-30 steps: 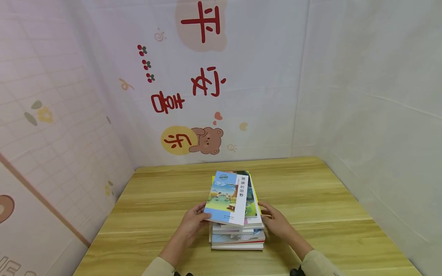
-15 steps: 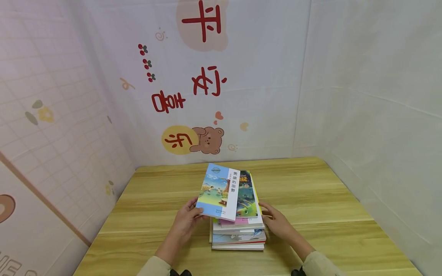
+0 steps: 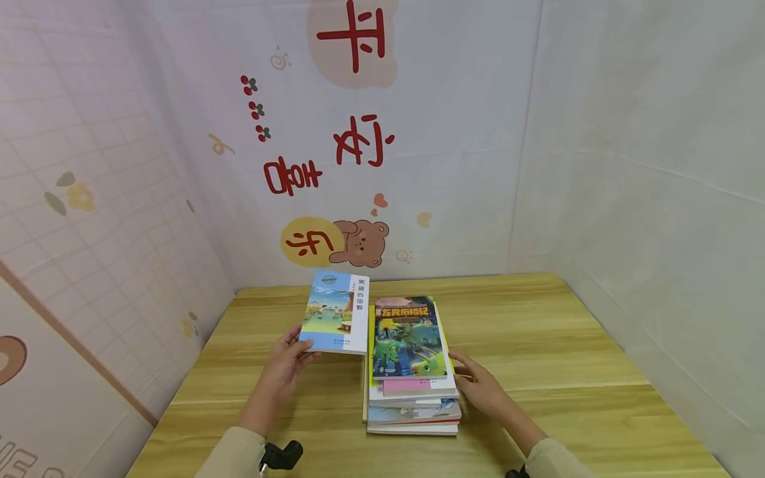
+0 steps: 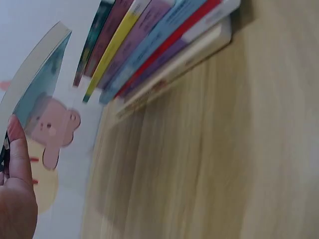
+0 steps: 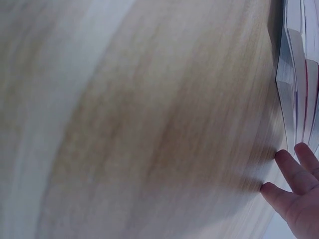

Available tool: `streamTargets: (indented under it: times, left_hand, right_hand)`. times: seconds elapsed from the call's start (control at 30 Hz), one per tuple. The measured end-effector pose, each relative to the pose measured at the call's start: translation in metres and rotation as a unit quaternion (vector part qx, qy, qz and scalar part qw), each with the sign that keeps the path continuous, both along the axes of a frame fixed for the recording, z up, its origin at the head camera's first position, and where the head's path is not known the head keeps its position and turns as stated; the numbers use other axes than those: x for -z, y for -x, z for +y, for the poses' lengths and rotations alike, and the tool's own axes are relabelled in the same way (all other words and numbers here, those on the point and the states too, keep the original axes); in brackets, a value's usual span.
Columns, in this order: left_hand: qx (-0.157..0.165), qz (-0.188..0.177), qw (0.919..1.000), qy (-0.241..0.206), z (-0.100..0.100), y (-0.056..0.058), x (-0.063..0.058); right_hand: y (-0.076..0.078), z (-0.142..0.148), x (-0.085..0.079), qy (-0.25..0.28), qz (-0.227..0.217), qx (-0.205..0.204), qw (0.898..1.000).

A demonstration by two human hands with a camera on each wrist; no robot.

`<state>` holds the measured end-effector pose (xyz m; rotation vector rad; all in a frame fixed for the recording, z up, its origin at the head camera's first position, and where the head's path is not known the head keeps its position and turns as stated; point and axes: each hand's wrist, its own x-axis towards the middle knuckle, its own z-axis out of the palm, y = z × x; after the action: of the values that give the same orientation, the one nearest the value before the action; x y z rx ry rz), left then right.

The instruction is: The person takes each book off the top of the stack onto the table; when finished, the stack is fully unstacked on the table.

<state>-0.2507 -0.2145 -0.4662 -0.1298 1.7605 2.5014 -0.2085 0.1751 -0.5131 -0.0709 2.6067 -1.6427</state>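
My left hand [image 3: 285, 364] pinches a thin paperback book [image 3: 335, 312] by its lower left corner, thumb on the cover and fingers beneath. The book has a blue and white cover with a picture of two children by water. It is held up to the left of a stack of books [image 3: 412, 413], and the left wrist view shows it clear of the table. A comic book with dinosaurs on its cover [image 3: 409, 338] lies on top of the stack. My right hand [image 3: 478, 384] rests at the right side of the stack, its fingers [image 5: 294, 172] extended by the page edges.
The stack stands on a wooden table [image 3: 538, 345], its spines [image 4: 154, 45] facing left. White printed cloth [image 3: 454, 133] hangs behind and on both sides. A black wrist device [image 3: 282, 455] sits at my left sleeve [image 3: 233, 455].
My left hand has carried the blue and white book off the top of the stack to the left, uncovering the dinosaur comic book. My right hand has stayed beside the stack.
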Motion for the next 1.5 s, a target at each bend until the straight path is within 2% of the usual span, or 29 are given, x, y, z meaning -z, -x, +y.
streamTargets:
  times: [0.27, 0.47, 0.67, 0.77, 0.9, 0.93, 1.03, 1.13, 1.27, 1.33, 1.43, 1.5]
  left_hand:
    - [-0.010, -0.012, 0.9996, 0.022, -0.053, 0.019, -0.002]
    - [-0.034, -0.025, 0.9983, 0.040, -0.086, 0.030, 0.005]
    - [-0.041, -0.045, 0.9966, 0.054, -0.113, 0.039, 0.009]
    - [-0.038, -0.044, 0.9967, 0.057, -0.125, 0.045, 0.015]
    - [-0.027, -0.027, 0.9974, 0.061, -0.142, 0.050, 0.030]
    - [-0.027, -0.022, 0.9982, 0.049, -0.147, 0.050, 0.034]
    - [-0.024, -0.031, 0.9968, 0.069, -0.156, 0.052, 0.041]
    - [-0.046, -0.063, 0.9926, 0.092, -0.158, 0.056, 0.040]
    - [-0.094, -0.102, 0.9812, 0.134, -0.153, 0.064, 0.031]
    - [-0.106, -0.110, 0.9680, 0.199, -0.152, 0.067, 0.027]
    - [-0.119, -0.114, 0.9343, 0.316, -0.149, 0.071, 0.023]
    - [-0.118, -0.112, 0.9125, 0.376, -0.145, 0.073, 0.021]
  right_hand:
    - [0.000, 0.000, 0.001, 0.010, 0.010, -0.003, 1.000]
    - [0.000, 0.000, 0.002, 0.015, 0.021, -0.013, 1.000]
    - [-0.001, -0.001, 0.003, 0.022, 0.021, -0.021, 0.999]
    - [-0.002, -0.001, 0.003, 0.026, 0.021, -0.024, 0.999]
    - [-0.003, -0.002, 0.004, 0.023, 0.017, -0.023, 0.999]
    - [-0.003, -0.002, 0.004, 0.022, 0.016, -0.024, 0.999]
    - [-0.004, -0.002, 0.005, 0.020, 0.014, -0.024, 0.999]
    - [-0.004, -0.003, 0.005, 0.019, 0.015, -0.021, 0.999]
    - [-0.003, -0.003, 0.005, 0.017, 0.016, -0.018, 1.000]
    - [-0.003, -0.002, 0.004, 0.011, 0.019, -0.016, 1.000]
    - [-0.001, -0.002, 0.003, 0.004, 0.020, -0.013, 1.000]
    - [-0.001, -0.001, 0.003, 0.002, 0.021, -0.010, 1.000]
